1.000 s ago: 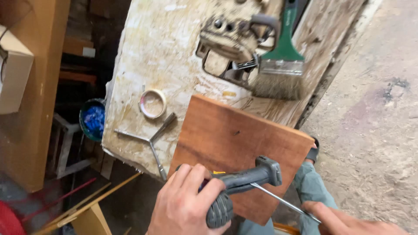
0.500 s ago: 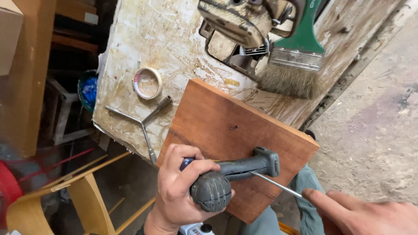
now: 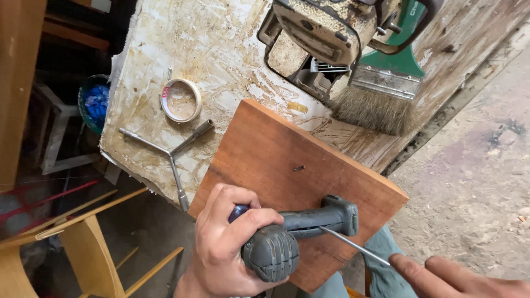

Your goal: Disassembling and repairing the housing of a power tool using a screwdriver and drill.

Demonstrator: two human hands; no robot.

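Observation:
My left hand (image 3: 229, 243) grips the ribbed grey handle of a power screwdriver (image 3: 301, 229) that lies across a reddish-brown wooden board (image 3: 287, 165). A thin metal shaft (image 3: 353, 246) sticks out of the tool's head toward the lower right. My right hand (image 3: 452, 276) reaches in from the bottom right, its fingertips at the end of that shaft. A small dark screw (image 3: 298, 168) sits on the board above the tool.
The board rests on a worn, stained workbench (image 3: 221, 49). On it lie a roll of tape (image 3: 180, 100), a three-armed metal wrench (image 3: 168, 152), a wide green-handled paintbrush (image 3: 386, 88) and a dirty machine body (image 3: 326, 33). A wooden chair (image 3: 83, 248) stands lower left; concrete floor right.
The view has shifted closer and downward. My left hand has kept its grip on the tool, and my right hand's fingers have come up to the tip of the shaft.

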